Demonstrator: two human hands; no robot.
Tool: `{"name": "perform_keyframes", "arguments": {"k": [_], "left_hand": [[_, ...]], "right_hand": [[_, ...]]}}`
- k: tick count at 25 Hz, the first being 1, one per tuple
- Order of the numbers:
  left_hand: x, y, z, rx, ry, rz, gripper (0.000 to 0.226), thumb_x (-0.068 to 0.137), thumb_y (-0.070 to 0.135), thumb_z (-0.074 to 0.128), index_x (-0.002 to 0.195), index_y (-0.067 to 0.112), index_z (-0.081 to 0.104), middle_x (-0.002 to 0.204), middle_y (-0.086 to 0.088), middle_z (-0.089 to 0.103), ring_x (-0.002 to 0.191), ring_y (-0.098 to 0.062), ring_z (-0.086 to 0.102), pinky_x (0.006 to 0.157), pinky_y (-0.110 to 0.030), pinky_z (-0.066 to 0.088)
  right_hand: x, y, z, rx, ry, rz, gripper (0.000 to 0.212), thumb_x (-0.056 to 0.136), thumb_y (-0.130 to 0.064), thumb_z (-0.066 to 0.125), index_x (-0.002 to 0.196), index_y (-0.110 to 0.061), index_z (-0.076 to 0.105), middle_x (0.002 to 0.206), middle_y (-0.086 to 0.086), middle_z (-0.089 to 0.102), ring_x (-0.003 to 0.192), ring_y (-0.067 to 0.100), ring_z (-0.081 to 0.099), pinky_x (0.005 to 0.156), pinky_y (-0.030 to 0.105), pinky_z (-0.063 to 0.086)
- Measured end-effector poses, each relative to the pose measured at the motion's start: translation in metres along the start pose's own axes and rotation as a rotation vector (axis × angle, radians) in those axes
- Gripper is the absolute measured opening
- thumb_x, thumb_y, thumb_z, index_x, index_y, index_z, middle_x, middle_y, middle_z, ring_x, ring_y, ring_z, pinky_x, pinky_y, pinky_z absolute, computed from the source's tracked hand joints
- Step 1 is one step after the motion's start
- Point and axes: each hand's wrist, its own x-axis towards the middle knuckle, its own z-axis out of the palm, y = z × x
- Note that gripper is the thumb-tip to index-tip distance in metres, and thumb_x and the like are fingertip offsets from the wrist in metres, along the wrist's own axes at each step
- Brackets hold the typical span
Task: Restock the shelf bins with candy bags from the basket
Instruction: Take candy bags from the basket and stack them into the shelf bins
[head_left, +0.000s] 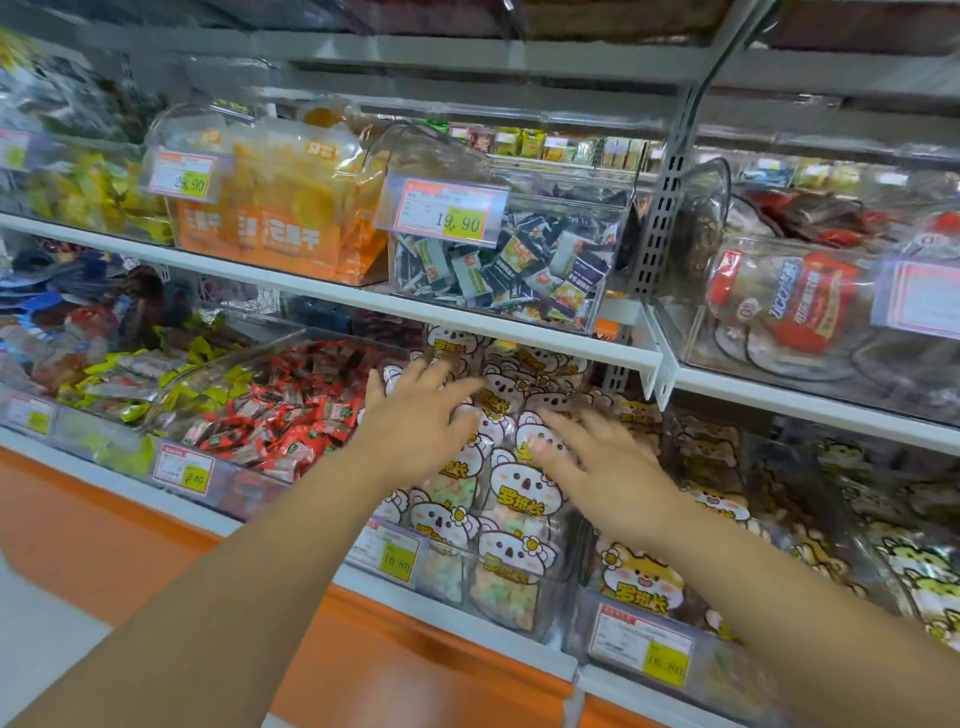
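orange panelling (156, 551) runs along the foot of the shelving at the lower left of the frame. just above it sits the clear bin (524, 608) that matters here, its front wall carrying a yellow price tag (390, 555). the bin is packed with koala candy bags (511, 548), white faces with small flowers, overlapping like tiles from the front wall toward the back, in the lower centre of the frame. the basket they come from is not in view.

both hands are over that pile. the left hand (423, 421) is flat with fingers spread near the back of the bin, gripping nothing. the right hand (605, 467) is likewise splayed and empty, a little nearer the front at the right side of the stack. both are blurred, so i cannot tell whether the palms press on the bags or hover just above them.

the step looks like settling the bags in place. to do it well, i would press with flat palms rather than fingertips so the sweets inside are not crushed. i would also nudge the stack back under the white shelf edge (467, 325) and keep the printed faces forward. the bags should stay out of the fox-print bags (644, 579) just to the right and the red-wrapped sweets (291, 415) to the left.

further up, at the centre, a bin of small sachets (498, 270) stands on the upper shelf beside orange packs (291, 223).
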Motion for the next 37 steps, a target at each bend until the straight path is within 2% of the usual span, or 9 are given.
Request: {"name": "perform_keyframes", "arguments": {"k": [7, 12, 18, 22, 25, 27, 29, 32, 37], "left_hand": [[0.057, -0.006, -0.011, 0.065, -0.116, -0.086, 0.057, 0.099, 0.057, 0.021, 0.152, 0.046, 0.003, 0.163, 0.010, -0.012, 0.150, -0.018, -0.009, 0.116, -0.061, -0.003], [0.073, -0.007, 0.008, 0.083, -0.206, -0.123, 0.056, 0.098, 0.061, 0.015, 0.150, 0.049, 0.001, 0.162, 0.014, -0.008, 0.151, -0.020, -0.004, 0.116, -0.060, -0.005], [0.076, -0.009, 0.017, 0.077, -0.197, -0.133, 0.053, 0.099, 0.058, 0.016, 0.149, 0.051, 0.002, 0.163, 0.014, -0.005, 0.150, -0.020, -0.004, 0.116, -0.061, -0.002], [0.076, -0.010, 0.013, 0.028, -0.172, -0.099, 0.047, 0.099, 0.056, 0.020, 0.145, 0.052, 0.019, 0.162, 0.012, 0.010, 0.150, -0.024, 0.006, 0.115, -0.062, 0.003], [0.067, -0.004, -0.012, -0.117, -0.112, -0.085, 0.041, 0.100, 0.052, 0.026, 0.138, 0.046, 0.039, 0.157, 0.005, 0.029, 0.145, -0.027, 0.023, 0.116, -0.055, 0.013], [0.052, -0.001, -0.025, -0.046, -0.108, -0.135, 0.046, 0.102, 0.052, 0.023, 0.142, 0.040, 0.040, 0.157, 0.000, 0.029, 0.146, -0.025, 0.019, 0.117, -0.058, 0.006], [0.029, -0.002, -0.030, 0.017, -0.072, -0.124, 0.050, 0.101, 0.054, 0.019, 0.145, 0.038, 0.037, 0.159, 0.001, 0.025, 0.149, -0.022, 0.009, 0.114, -0.065, -0.002], [-0.015, -0.005, -0.017, 0.029, 0.019, -0.077, 0.051, 0.099, 0.058, 0.017, 0.149, 0.047, 0.019, 0.163, 0.010, 0.002, 0.149, -0.015, -0.012, 0.113, -0.066, -0.010], [-0.055, -0.004, 0.029, 0.036, 0.113, -0.055, 0.053, 0.100, 0.055, 0.018, 0.149, 0.051, -0.005, 0.159, 0.011, -0.024, 0.146, -0.017, -0.027, 0.115, -0.064, -0.005]], "right_hand": [[0.047, 0.001, -0.004, -0.006, -0.002, 0.025, 0.068, 0.088, -0.075, 0.012, 0.150, -0.048, 0.006, 0.161, -0.016, -0.008, 0.148, 0.021, -0.017, 0.119, 0.051, -0.007], [0.056, 0.006, 0.010, -0.048, -0.023, 0.015, 0.069, 0.087, -0.077, 0.014, 0.147, -0.052, -0.009, 0.161, -0.017, -0.008, 0.149, 0.023, -0.012, 0.119, 0.051, 0.000], [0.059, 0.006, 0.016, -0.076, 0.012, 0.011, 0.072, 0.087, -0.076, 0.016, 0.149, -0.047, -0.007, 0.161, -0.015, -0.005, 0.149, 0.026, -0.004, 0.119, 0.052, 0.006], [0.064, 0.010, 0.015, -0.060, -0.018, -0.002, 0.072, 0.085, -0.078, 0.016, 0.148, -0.050, -0.004, 0.161, -0.015, -0.003, 0.149, 0.027, -0.004, 0.119, 0.052, 0.004], [0.058, 0.011, 0.001, 0.189, -0.036, -0.010, 0.063, 0.087, -0.075, 0.018, 0.147, -0.054, 0.010, 0.161, -0.018, 0.001, 0.149, 0.023, -0.007, 0.120, 0.050, 0.000], [0.044, 0.009, -0.006, 0.314, -0.033, -0.009, 0.061, 0.089, -0.073, 0.016, 0.146, -0.053, 0.020, 0.160, -0.017, 0.007, 0.150, 0.023, -0.005, 0.120, 0.049, 0.000], [0.022, 0.005, -0.008, 0.274, -0.048, -0.024, 0.062, 0.087, -0.074, 0.010, 0.146, -0.054, 0.017, 0.161, -0.011, 0.010, 0.150, 0.025, 0.001, 0.120, 0.051, 0.004], [-0.016, -0.005, 0.001, 0.084, -0.015, -0.064, 0.055, 0.094, -0.065, 0.015, 0.146, -0.055, 0.004, 0.161, -0.013, -0.009, 0.149, 0.027, -0.010, 0.119, 0.050, -0.004], [-0.036, -0.013, 0.026, 0.004, 0.095, -0.065, 0.060, 0.097, -0.058, 0.024, 0.148, -0.049, -0.006, 0.160, -0.009, -0.021, 0.148, 0.030, -0.014, 0.120, 0.049, 0.000]]}}
